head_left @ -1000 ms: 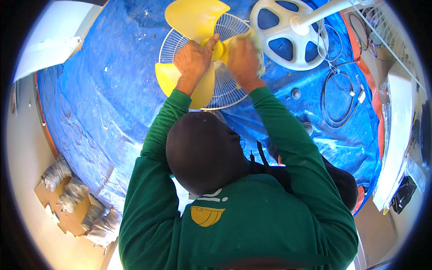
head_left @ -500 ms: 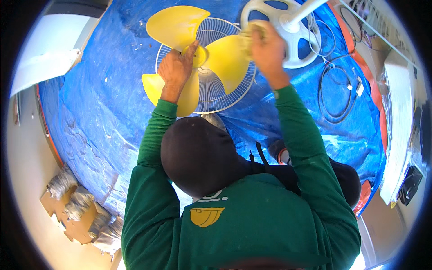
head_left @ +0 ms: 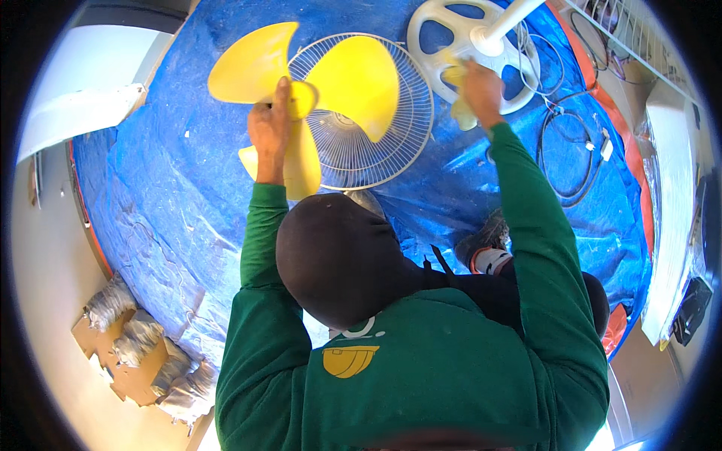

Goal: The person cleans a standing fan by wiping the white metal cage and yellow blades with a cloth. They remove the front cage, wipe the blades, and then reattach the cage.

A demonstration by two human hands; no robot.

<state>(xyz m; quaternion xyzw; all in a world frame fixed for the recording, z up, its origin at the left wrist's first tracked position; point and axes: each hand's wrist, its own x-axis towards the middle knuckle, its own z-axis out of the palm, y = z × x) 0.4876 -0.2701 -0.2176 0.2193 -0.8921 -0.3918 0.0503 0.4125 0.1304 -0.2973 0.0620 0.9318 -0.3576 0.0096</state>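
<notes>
While gripped, glossy three-lobed fan blade.

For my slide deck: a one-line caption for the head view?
Left hand holds yellow fan blade over wire grille; right hand presses yellow cloth on white base.

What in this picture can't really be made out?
Head view:
- The right hand covers most of a yellowish cloth; how it is gripped is hidden.
- The person's head blocks the lower part of the wire fan guard.
- The left hand hides the yellow fan blade hub.
- The white fan base is cut by the top edge.
</notes>
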